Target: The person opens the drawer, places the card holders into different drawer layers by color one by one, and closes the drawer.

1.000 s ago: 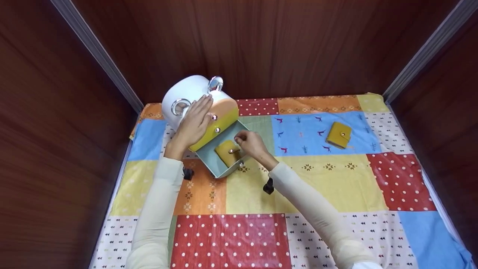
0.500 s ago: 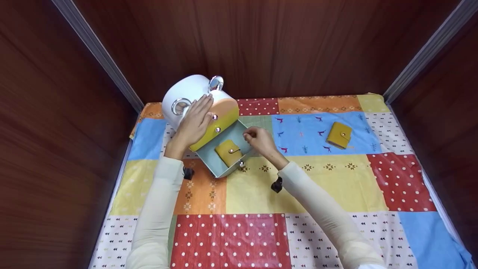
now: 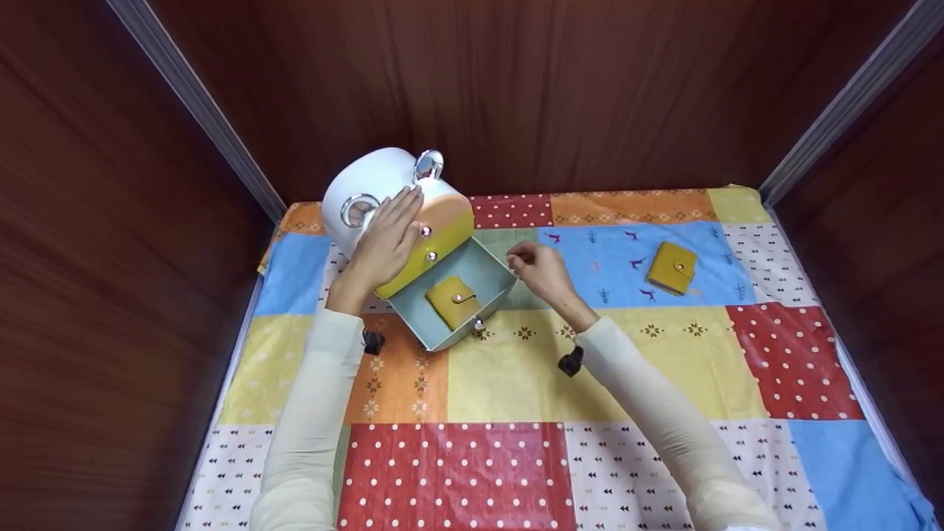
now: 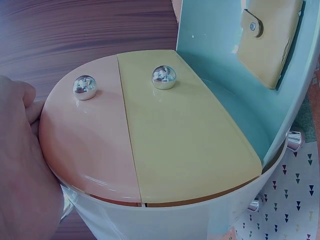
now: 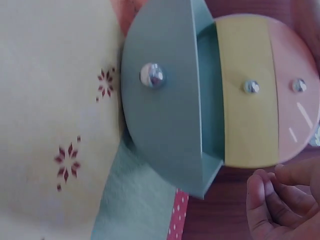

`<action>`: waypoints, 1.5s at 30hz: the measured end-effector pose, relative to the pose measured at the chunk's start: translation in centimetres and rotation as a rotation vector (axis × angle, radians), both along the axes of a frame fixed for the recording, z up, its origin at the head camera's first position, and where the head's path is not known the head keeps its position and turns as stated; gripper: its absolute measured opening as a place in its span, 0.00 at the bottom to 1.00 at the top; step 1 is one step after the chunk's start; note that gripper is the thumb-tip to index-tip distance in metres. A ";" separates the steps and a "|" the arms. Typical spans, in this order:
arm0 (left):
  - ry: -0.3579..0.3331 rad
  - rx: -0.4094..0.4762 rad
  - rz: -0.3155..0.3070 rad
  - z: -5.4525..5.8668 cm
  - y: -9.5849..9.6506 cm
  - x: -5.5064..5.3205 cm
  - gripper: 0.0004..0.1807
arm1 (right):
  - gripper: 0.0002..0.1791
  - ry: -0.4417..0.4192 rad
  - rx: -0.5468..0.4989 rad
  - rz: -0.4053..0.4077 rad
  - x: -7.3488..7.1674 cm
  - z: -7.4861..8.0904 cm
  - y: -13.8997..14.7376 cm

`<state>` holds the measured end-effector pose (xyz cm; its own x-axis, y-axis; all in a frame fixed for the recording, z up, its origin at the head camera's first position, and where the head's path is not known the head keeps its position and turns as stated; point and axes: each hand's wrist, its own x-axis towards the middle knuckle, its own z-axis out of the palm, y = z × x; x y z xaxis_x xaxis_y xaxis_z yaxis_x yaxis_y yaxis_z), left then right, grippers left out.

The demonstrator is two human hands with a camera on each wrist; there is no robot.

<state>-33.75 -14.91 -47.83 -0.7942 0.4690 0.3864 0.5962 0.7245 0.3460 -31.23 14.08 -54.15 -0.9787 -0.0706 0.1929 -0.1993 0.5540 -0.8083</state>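
Note:
A white drawer box (image 3: 365,173) with silver rings on top stands at the back left, with a pink drawer (image 4: 95,145) and a yellow drawer (image 4: 185,135) closed. Its blue-green bottom drawer (image 3: 420,313) is pulled out. Inside lies a yellow snap-button wallet (image 3: 451,301). My left hand (image 3: 387,243) rests on the box's top with straight fingers. Just off the drawer's right corner, my right hand (image 3: 544,271) hovers with loosely bent fingers; the right wrist view shows nothing held.
A second yellow snap-button wallet (image 3: 671,267) lies on a blue patch at the back right. A patchwork cloth (image 3: 590,369) covers the table. Dark wood panels (image 3: 590,88) enclose the back and both sides.
My right hand has moved right, from above the pulled-out drawer to beyond its right corner. The left hand, box and both wallets have stayed in place.

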 end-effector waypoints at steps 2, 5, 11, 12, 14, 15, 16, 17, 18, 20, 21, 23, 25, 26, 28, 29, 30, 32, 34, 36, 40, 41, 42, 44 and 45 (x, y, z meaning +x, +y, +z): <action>0.000 0.001 0.002 0.0 0.0 0.0 0.27 | 0.08 0.008 -0.010 -0.007 0.0 0.2 0.9; 0.005 0.005 0.000 0.0 0.0 0.0 0.26 | 0.08 0.010 -0.028 -0.029 -0.1 0.4 2.2; -0.011 0.006 -0.002 0.0 0.0 0.0 0.27 | 0.09 -0.009 -0.043 -0.096 -0.3 0.5 5.2; -0.009 0.008 -0.002 -0.1 0.0 -0.1 0.27 | 0.09 -0.014 -0.041 -0.107 -0.3 0.6 5.8; -0.004 0.005 -0.003 -0.2 0.0 -0.2 0.27 | 0.08 -0.025 -0.044 -0.128 -0.3 0.7 6.8; -0.002 0.007 -0.005 -0.3 0.0 -0.2 0.26 | 0.08 -0.021 -0.041 -0.139 -0.3 0.8 7.3; 0.001 0.010 -0.008 -0.3 -0.1 -0.2 0.26 | 0.08 -0.020 -0.036 -0.151 -0.3 0.9 7.8; 0.003 0.011 -0.009 -0.3 -0.1 -0.3 0.26 | 0.08 -0.018 -0.033 -0.160 -0.3 0.9 8.3; 0.004 0.012 -0.009 -0.3 -0.1 -0.3 0.26 | 0.08 -0.017 -0.032 -0.171 -0.3 1.0 8.8; -0.001 0.016 -0.010 -0.3 -0.1 -0.2 0.26 | 0.08 -0.011 -0.021 -0.188 -0.3 1.0 9.8; -0.003 0.015 -0.009 -0.3 -0.1 -0.3 0.26 | 0.09 -0.006 -0.017 -0.195 -0.2 1.0 10.3; -0.004 0.012 -0.005 -0.3 -0.1 -0.2 0.26 | 0.09 -0.009 -0.012 -0.208 -0.1 1.0 11.1; -0.002 0.010 -0.003 -0.2 -0.1 -0.2 0.26 | 0.10 -0.004 -0.001 -0.221 -0.1 1.0 11.9; -0.001 0.008 0.000 -0.2 -0.1 -0.2 0.26 | 0.10 -0.002 0.001 -0.223 -0.1 0.9 12.3; -0.001 0.004 0.002 -0.2 -0.1 -0.2 0.26 | 0.10 0.003 -0.005 -0.235 0.0 0.8 13.1; -0.001 0.004 0.003 -0.2 0.0 -0.1 0.26 | 0.11 0.003 -0.010 -0.240 0.0 0.8 13.4; 0.000 0.004 0.003 -0.2 0.0 -0.1 0.26 | 0.11 0.002 -0.013 -0.246 0.0 0.7 13.8; 0.002 0.003 0.004 -0.2 0.0 -0.1 0.26 | 0.11 -0.003 -0.013 -0.267 -0.1 0.5 14.6; 0.002 0.002 0.006 -0.2 0.0 -0.1 0.26 | 0.11 -0.017 -0.006 -0.291 0.0 0.2 15.4; 0.000 0.005 0.006 -0.2 0.0 -0.1 0.26 | 0.12 -0.033 0.014 -0.313 0.0 0.0 16.2; -0.009 0.007 0.003 -0.2 0.0 -0.1 0.26 | 0.13 -0.069 0.036 -0.366 0.0 -0.4 17.8; -0.007 0.007 0.000 -0.2 0.0 -0.1 0.26 | 0.13 -0.072 0.047 -0.379 0.0 -0.5 18.2; -0.003 0.007 -0.004 -0.1 0.0 -0.1 0.26 | 0.13 -0.073 0.056 -0.394 0.0 -0.6 18.6; 0.005 0.003 -0.009 -0.1 0.0 -0.1 0.26 | 0.13 -0.079 0.077 -0.416 0.0 -0.7 19.2; 0.007 0.001 -0.008 -0.1 0.0 -0.1 0.26 | 0.13 -0.088 0.084 -0.424 0.0 -0.7 19.5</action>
<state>-33.86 -14.94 -47.89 -0.7878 0.4751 0.3920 0.6043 0.7194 0.3425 -31.21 33.61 -54.89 -0.9371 0.3286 0.1180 0.1273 0.6362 -0.7609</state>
